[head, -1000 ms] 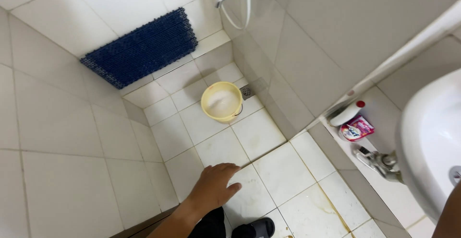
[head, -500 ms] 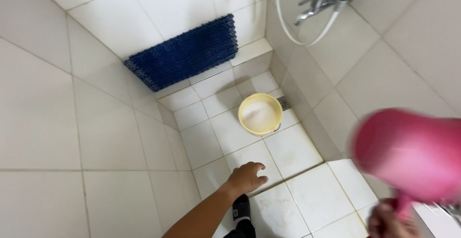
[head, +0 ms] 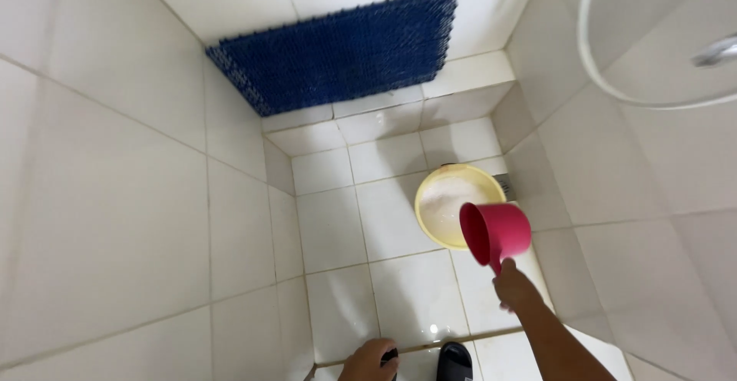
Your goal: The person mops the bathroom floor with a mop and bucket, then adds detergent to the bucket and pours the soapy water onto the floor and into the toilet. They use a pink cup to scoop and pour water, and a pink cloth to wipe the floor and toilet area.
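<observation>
White tiled walls [head: 115, 197] are seen all round; a glossy tiled floor [head: 345, 197] lies below, a dark blue mat [head: 338, 51] at twelve o'clock, a hose [head: 606, 81] at two.

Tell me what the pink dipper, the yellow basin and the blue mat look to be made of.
Pink dipper, held by the right hand: likely plastic, with a smooth, evenly coloured, slightly glossy wall. Yellow basin: probably plastic too, with a thin moulded rim. Blue mat: seemingly rubber or soft plastic, with a matte ribbed grid surface.
</observation>
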